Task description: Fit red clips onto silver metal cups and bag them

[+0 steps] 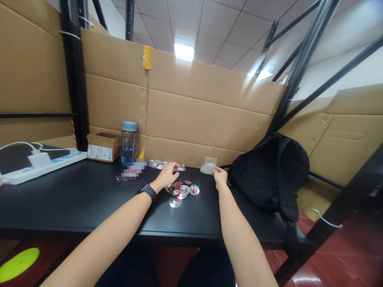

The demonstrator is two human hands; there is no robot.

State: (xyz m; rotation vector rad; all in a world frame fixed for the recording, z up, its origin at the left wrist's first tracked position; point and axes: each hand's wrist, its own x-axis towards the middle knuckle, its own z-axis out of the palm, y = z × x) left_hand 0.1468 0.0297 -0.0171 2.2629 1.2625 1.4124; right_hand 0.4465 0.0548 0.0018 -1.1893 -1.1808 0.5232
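Several shiny round metal discs with red parts [175,202] lie in a loose pile on the black table [113,207]. Over the upper left of that pile is my left hand [167,175], a dark watch on its wrist; its fingers reach toward a row of clear packets [157,164] at the back, and whether they touch it I cannot tell. My right hand [220,176] pinches the lower right edge of a small clear plastic bag [208,166] near the cardboard wall.
A black backpack [263,171] lies on the right. Back left are a blue-lidded bottle [129,139], an open cardboard box [103,147] and a white power strip [44,169] with cables. A cardboard wall [185,119] closes off the back.
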